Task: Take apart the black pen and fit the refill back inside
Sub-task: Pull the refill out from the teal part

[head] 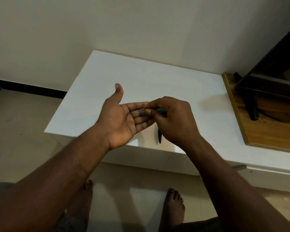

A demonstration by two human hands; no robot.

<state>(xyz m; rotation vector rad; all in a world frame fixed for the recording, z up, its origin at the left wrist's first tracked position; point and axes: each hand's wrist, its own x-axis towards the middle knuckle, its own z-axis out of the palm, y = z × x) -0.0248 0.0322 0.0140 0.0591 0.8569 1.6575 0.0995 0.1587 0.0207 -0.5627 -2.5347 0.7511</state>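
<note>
**Pen in 2 pieces: 1 pinched, 1 lying on the table**

The white table point(141, 77) spreads out beyond the fingertips, bare as far as the wall point(141, 30). Its near edge passes under both wrists, and its left edge lies left of the raised thumb. On the table, well to the right of the right knuckles, lies 1 wooden board point(266, 131) with 1 black stand point(253, 106) on it. 2 bare feet point(173, 208) show beneath the forearms.

The left hand point(120, 119) is released: palm up, 4 fingers straight, thumb raised. The right hand point(174, 118) is grasping. Its thumb and forefinger pinch a slim, teal-tinted pen part point(161, 110), and the other fingers are curled. The part's blunt greyish end pokes out past the pinching fingertips, over the left fingers. I cannot tell whether it touches them.

The black barrel point(160, 136) lies on the table just below the right hand's curled fingers. Its upper end is hidden under them, and its pointed tip aims at the near edge, close to it.

2 pen pieces are in view.
</note>
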